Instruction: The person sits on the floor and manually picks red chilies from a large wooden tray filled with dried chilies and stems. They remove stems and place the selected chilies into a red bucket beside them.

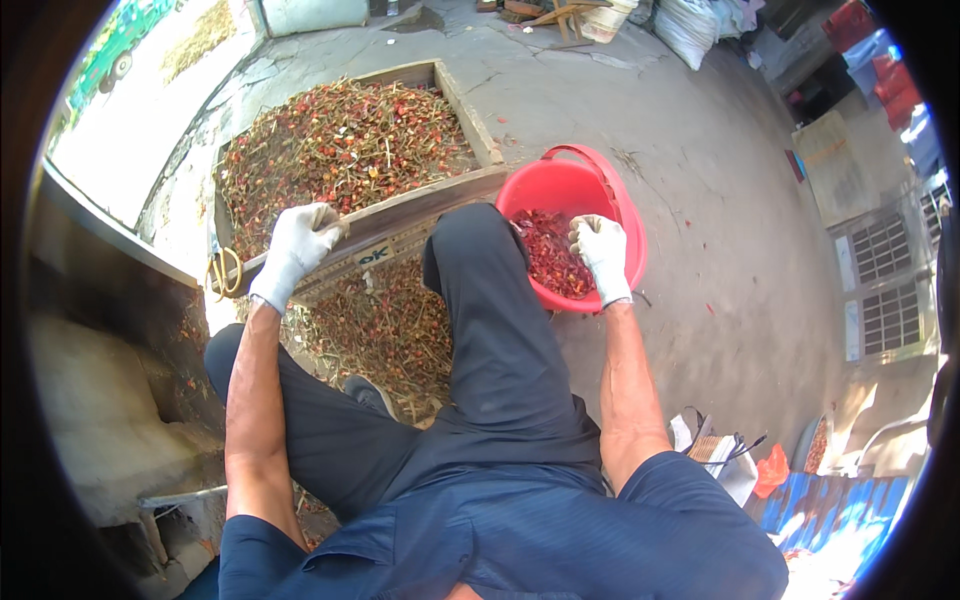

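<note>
My left hand (301,238), in a white glove, is above the near side of a wooden frame tray (420,193), its fingers curled; whether it holds a small scrap I cannot tell. The tray bears a heap of dried red bits and stems (349,142). My right hand (598,244), also gloved, has its fingers curled over the right part of a red plastic bucket (626,202); whether anything is between them is hidden. Dried red chili pieces (551,255) lie in the bucket. Scissors with yellow handles (225,271) hang at the tray's near left corner.
More stems and red bits (390,330) lie under the tray, by my shoe (371,395). The bucket stands beside my knee on the concrete floor (720,225). White sacks (686,30) and a wooden stool (566,19) stand at the back. A bag (720,454) is behind my right elbow.
</note>
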Available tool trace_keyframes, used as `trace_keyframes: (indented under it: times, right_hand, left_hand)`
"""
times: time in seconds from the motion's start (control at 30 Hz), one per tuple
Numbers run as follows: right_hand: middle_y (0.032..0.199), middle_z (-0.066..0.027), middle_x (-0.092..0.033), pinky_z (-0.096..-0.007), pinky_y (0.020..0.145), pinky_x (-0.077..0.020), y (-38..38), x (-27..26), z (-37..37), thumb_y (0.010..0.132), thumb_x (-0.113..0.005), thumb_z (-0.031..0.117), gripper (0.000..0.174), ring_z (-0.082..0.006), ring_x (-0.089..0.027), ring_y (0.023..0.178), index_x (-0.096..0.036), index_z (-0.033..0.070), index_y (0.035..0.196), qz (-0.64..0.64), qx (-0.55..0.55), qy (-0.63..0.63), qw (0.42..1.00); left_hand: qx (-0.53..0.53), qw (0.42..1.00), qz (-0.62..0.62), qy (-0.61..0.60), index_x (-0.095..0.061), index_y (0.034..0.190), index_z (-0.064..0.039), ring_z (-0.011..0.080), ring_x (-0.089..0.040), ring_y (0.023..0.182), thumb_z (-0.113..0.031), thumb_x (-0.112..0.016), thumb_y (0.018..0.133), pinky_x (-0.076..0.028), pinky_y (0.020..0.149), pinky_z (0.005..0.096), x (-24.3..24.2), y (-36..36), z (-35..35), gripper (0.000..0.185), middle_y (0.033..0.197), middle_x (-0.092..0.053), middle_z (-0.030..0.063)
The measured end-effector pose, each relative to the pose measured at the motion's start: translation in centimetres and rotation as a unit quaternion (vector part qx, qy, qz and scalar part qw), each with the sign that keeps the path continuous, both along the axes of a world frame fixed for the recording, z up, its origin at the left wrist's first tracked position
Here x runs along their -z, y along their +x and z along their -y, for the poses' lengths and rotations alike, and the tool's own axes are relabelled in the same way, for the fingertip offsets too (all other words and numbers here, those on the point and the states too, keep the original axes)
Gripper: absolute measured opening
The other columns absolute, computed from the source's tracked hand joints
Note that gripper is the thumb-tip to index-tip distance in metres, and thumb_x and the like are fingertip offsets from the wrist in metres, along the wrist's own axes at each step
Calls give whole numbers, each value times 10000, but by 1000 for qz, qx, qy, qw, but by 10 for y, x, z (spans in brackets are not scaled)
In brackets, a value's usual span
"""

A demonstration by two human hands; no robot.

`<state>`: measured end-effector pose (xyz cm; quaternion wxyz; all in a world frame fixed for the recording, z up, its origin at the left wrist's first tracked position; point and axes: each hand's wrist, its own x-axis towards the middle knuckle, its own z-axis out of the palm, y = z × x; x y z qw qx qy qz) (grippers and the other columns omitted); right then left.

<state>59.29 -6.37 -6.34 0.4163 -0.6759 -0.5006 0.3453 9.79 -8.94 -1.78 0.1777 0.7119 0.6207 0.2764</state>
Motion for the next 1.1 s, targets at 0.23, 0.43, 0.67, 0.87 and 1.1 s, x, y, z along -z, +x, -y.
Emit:
trace_keyframes:
  times: [0.23,0.43,0.67,0.87,1.1]
  right_hand:
    - [791,-94,-786,-348,662,-610,22,49,35,952,-627,144,232,-158,-746,674,-823,35,1013,-22,7,-37,999]
    - [817,-161,-771,-465,804,-593,10,74,80,939,-675,314,290,-327,-772,811,-817,61,951,68,-44,11,997]
    - [825,-155,-767,-436,786,-586,8,63,114,955,-661,279,267,-320,-763,803,-813,62,986,18,-65,-36,997]
    - [975,-175,-797,-427,872,-598,-9,95,131,980,-661,318,310,-298,-788,946,-823,72,1073,112,-139,46,983]
    - [891,-165,-802,-357,757,-549,-10,165,176,955,-721,268,267,-87,-619,763,-799,16,999,-131,-245,-104,955]
  left_hand:
    - [56,997,-45,-29,-769,900,-28,407,-722,778,-237,-791,901,-548,725,457,15,13,16,210,811,-719,223]
    - [57,993,-43,-90,-763,935,2,306,-709,676,-168,-781,906,-541,681,400,24,29,45,173,789,-728,211]
    - [33,998,3,-61,-764,912,8,181,-640,615,-131,-780,897,-524,641,356,29,48,66,140,708,-706,141]
    - [43,998,-48,13,-799,999,-60,285,-743,729,-206,-667,944,-575,710,408,-13,67,107,204,826,-756,156]
    - [19,995,-79,-63,-778,1054,-97,410,-724,981,-361,-706,962,-565,874,502,2,61,125,288,973,-769,175]
